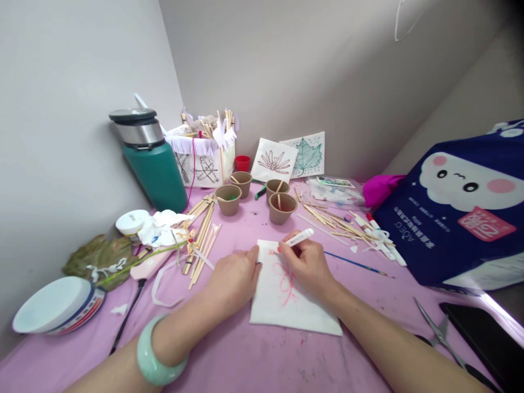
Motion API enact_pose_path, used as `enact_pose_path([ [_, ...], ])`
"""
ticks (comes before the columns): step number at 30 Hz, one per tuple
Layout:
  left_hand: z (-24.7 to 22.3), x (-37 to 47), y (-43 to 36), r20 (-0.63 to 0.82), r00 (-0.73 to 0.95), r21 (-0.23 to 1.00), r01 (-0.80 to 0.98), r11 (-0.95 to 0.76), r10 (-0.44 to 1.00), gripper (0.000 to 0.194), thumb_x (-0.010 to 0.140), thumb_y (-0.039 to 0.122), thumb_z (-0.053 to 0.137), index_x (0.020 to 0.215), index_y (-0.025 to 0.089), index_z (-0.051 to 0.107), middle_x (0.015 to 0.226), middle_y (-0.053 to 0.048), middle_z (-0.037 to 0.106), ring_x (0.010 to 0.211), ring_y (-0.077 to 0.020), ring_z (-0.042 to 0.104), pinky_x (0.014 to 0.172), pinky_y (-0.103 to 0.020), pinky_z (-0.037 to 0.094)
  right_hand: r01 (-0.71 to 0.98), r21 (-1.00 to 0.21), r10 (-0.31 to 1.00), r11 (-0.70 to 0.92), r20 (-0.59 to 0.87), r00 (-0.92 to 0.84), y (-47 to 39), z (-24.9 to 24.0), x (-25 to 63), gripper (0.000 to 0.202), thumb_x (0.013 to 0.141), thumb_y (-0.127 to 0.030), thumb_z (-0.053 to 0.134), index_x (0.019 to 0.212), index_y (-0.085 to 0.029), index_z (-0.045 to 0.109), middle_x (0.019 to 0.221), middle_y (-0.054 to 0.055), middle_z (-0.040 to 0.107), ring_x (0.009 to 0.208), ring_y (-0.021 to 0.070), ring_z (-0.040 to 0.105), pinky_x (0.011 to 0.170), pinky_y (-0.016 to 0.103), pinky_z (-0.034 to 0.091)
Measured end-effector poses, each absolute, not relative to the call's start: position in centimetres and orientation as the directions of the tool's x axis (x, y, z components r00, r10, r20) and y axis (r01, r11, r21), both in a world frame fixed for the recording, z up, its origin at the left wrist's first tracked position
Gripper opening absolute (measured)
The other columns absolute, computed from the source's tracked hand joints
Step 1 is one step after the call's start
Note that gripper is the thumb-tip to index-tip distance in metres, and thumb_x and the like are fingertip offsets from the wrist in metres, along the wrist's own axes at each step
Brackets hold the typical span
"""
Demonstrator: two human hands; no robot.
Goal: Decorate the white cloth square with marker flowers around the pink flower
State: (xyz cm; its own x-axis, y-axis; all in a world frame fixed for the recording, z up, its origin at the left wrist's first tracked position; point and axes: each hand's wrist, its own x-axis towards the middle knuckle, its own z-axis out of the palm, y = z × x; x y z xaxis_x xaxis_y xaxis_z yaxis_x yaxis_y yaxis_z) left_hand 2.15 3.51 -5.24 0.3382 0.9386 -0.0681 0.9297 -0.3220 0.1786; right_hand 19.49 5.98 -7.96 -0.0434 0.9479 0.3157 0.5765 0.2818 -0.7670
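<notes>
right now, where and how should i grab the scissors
Probably best to grip the scissors by the black handles, from the near side: these lie toward you, while the blades are parted and point away. The black phone lies close on the right. Your right hand would need to put down the white marker first.

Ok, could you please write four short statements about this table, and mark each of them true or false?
1. The right hand holds a white, red-tipped marker pen. True.
2. A pale green, ring-shaped bangle is on the right wrist. False: the bangle is on the left wrist.
3. The left hand touches a white rectangular canvas. True.
4. Metal scissors with black handles lie left of the canvas. False: the scissors lie right of it.
</notes>
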Motion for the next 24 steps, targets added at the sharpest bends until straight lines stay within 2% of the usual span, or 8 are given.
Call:
enact_pose_path([
  [11,-5.05,2.06,3.55,-0.069,0.348,0.180,0.926,-0.331,0.935,0.022,0.091,0.026,0.035,0.103,0.018,0.051,0.087,-0.009,0.068,0.081,-0.0270,0.065,0.064,-0.034,0.046,0.543,-0.780,0.929,0.312,0.370,-0.003,5.91,-7.88,19.56,0.019,0.083,-0.032,0.051,0.070,-0.018,0.056,0.056,-0.002,0.052,0.049,0.0109,0.047,0.049,0.022,0.034],
  [24,-5.24,2.09,3.53,-0.062,0.349,0.169,0.927,-0.334,0.935,0.021,0.092,0.026,0.036,0.104,0.019,0.050,0.087,-0.009,0.068,0.082,-0.0261,0.066,0.065,-0.034,0.046,0.553,-0.775,0.939,0.305,0.343,-0.036,5.87,-7.77,19.44,0.018,0.082,-0.031,0.051,0.070,-0.018,0.056,0.054,-0.002,0.052,0.049,0.0115,0.049,0.049,0.021,0.034],
])
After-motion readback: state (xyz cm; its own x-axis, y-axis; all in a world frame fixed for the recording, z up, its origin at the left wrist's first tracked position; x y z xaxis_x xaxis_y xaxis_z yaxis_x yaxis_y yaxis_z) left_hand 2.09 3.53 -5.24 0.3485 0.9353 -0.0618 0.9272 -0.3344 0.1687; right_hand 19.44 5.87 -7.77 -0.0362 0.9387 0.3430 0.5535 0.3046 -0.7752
